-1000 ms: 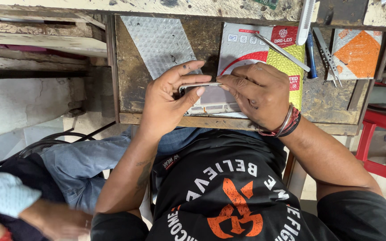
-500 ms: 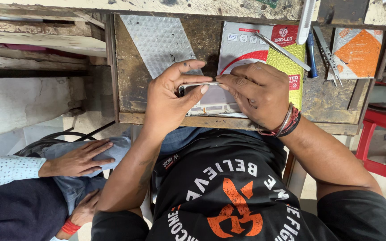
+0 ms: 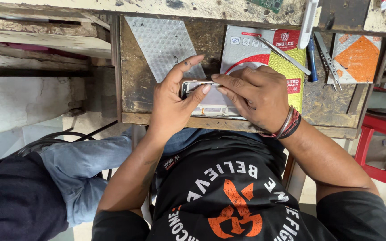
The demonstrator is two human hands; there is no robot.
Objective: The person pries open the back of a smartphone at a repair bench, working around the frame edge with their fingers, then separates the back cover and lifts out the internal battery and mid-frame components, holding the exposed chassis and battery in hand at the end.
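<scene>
A flat phone-like panel [image 3: 211,105] with a silver frame lies near the front edge of a worn wooden bench [image 3: 139,89]. My left hand [image 3: 175,100] grips its left end, thumb pressed on its face and index finger raised. My right hand [image 3: 258,98] covers its right part, fingertips meeting the left thumb at the panel's top edge. Bracelets circle my right wrist. Most of the panel is hidden under both hands.
A bubble-wrap sheet [image 3: 164,42] lies behind my left hand. A white, red and yellow package [image 3: 269,49] sits under metal tweezers [image 3: 282,54]. A blue-handled tool [image 3: 312,58], an orange packet [image 3: 356,53], a red stand [image 3: 383,129] and another person's dark-clothed body [image 3: 18,201] are nearby.
The other person's hands at the lower left have gone out of view. My left index finger has lifted off the panel. My right hand stays put.
</scene>
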